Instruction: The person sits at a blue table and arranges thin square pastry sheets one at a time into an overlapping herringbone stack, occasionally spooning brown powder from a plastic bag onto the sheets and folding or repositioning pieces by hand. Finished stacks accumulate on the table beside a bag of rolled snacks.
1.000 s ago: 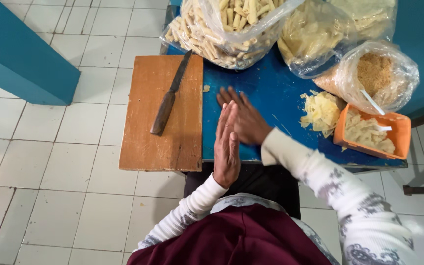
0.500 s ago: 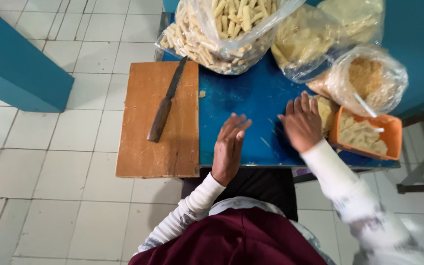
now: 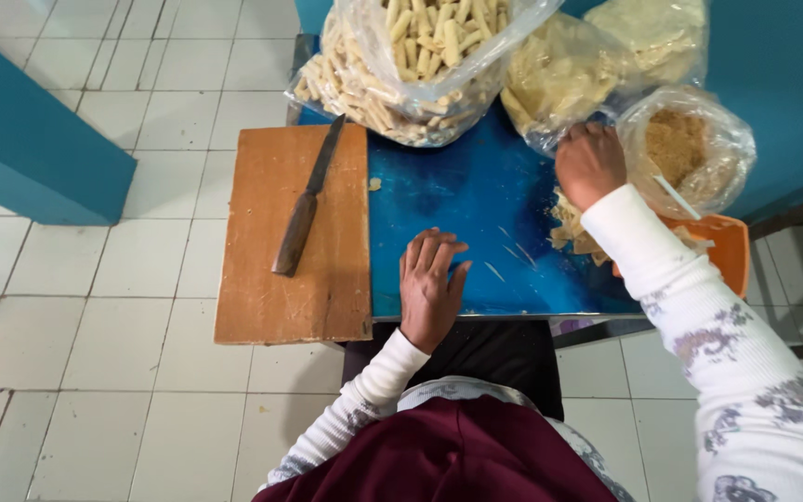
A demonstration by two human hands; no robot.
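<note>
Now three plastic bags [image 3: 420,65], one knife [image 3: 304,209], one cutting board [image 3: 271,297].

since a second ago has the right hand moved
Yes. The right hand went from beside the left hand out to the far right, next to the orange tray; the knife stayed put.

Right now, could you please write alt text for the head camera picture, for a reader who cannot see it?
A person's left hand rests flat on a blue table while the right hand reaches into a pile of pale shreds beside an orange tray. A knife lies on a wooden cutting board; clear food bags stand behind.
</note>
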